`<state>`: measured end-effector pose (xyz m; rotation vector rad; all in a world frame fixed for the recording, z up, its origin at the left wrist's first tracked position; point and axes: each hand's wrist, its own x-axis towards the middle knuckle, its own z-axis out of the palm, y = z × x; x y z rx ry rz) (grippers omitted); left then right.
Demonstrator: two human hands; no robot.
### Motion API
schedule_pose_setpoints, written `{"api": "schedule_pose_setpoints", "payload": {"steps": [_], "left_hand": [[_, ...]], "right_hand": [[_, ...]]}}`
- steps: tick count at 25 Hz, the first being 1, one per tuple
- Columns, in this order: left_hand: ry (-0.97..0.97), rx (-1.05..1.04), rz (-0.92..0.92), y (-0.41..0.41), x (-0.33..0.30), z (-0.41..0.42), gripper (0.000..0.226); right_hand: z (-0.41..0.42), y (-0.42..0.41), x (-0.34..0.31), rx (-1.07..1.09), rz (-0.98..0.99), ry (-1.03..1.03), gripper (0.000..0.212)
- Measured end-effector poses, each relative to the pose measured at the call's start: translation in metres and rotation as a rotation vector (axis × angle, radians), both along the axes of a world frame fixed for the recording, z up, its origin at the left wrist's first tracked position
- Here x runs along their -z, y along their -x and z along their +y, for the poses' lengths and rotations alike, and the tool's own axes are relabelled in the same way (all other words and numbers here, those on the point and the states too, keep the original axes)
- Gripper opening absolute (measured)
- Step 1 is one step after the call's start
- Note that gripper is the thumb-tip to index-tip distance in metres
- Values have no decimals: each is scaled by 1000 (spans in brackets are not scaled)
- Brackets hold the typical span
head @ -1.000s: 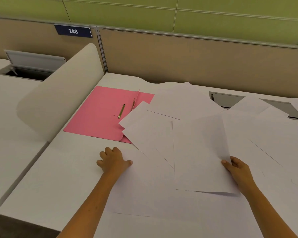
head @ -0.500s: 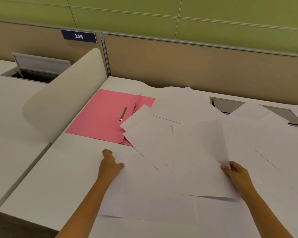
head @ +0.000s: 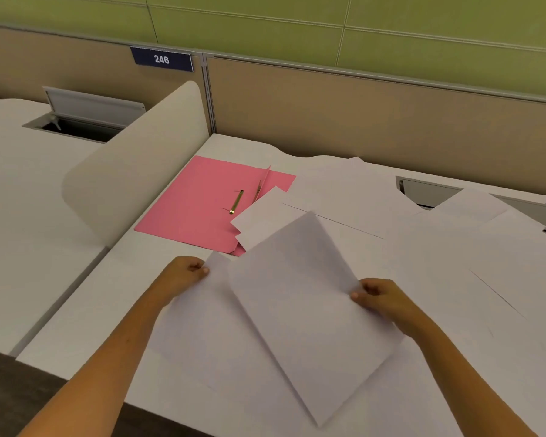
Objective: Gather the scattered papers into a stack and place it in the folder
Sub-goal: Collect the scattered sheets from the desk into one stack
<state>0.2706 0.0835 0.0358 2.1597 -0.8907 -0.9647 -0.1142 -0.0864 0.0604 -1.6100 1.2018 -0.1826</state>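
Note:
A pink folder [head: 196, 203] lies open on the white desk [head: 114, 298], a brass fastener [head: 236, 201] near its spine. Several white sheets [head: 353, 197] are scattered over the desk to its right, some covering the folder's right half. My right hand [head: 377, 296] pinches the right edge of one sheet [head: 303, 307], lifted and tilted above the desk. My left hand [head: 183, 272] pinches the top left corner of another sheet [head: 202, 326] that lies partly under the lifted one.
A curved cream divider [head: 133, 171] stands at the desk's left side. A tan partition [head: 360, 115] runs along the back. Cable hatches sit at the right rear [head: 423, 192] and on the neighbouring desk [head: 76, 121]. The desk's front edge is near my forearms.
My right hand has carried its sheet left and toward me, turning it diagonal. My left hand went from resting on the desk to pinching a sheet's corner.

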Motion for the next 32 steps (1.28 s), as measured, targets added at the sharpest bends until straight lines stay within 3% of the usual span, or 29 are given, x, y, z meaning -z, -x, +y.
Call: {"api": "schedule_pose_setpoints", "payload": {"steps": [5, 9, 11, 14, 17, 21, 24, 27, 29, 30, 32], "left_hand": [[29, -183, 406, 4, 8, -8, 30], [32, -128, 480, 7, 5, -11, 37], [33, -48, 435, 7, 5, -8, 34], [66, 14, 338, 12, 1, -4, 13], [126, 50, 259, 11, -24, -2, 10], [143, 207, 171, -1, -88, -5, 14], [207, 318, 47, 4, -138, -17, 12], [375, 214, -311, 16, -160, -35, 13], [383, -22, -594, 20, -149, -44, 47], [382, -162, -575, 23, -139, -46, 66], [427, -328, -201, 35, -117, -47, 92]], "right_hand": [[24, -64, 13, -324, 208, 169, 11], [41, -91, 18, -384, 243, 257, 10], [46, -96, 18, -382, 231, 298, 9], [48, -100, 17, -366, 206, 343, 23], [48, -102, 14, -326, 141, 387, 36], [50, -114, -4, -383, 3, 214, 61], [57, -126, -22, -382, -151, 99, 42], [57, -129, -38, -211, -292, 203, 26], [45, -120, -46, -52, -367, 225, 22], [39, -114, -48, 25, -415, 194, 21], [27, -98, -51, 153, -505, 121, 22]]}}
